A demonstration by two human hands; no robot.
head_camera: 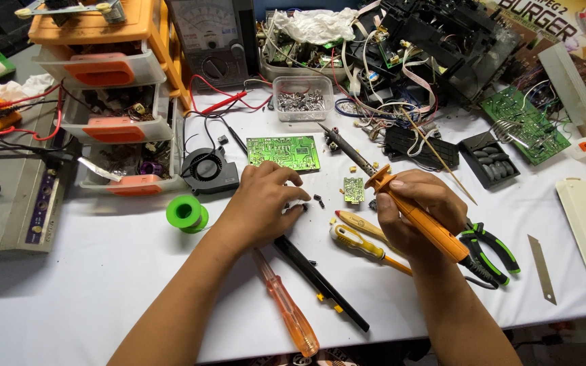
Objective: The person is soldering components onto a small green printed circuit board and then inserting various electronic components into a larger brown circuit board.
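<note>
An orange-handled soldering iron lies over a white table covering. Nearby are a bright green spool, a green circuit board with pale markings, and a translucent orange screwdriver. Black-and-green pliers and orange-fronted drawers complete the colours.

Two hands work over a white table: the left hand and the right hand. Three green circuit boards lie there: one large, one tiny, one far right. Two screwdrivers, orange and yellow. One soldering iron, one green solder spool, one small black fan.
</note>
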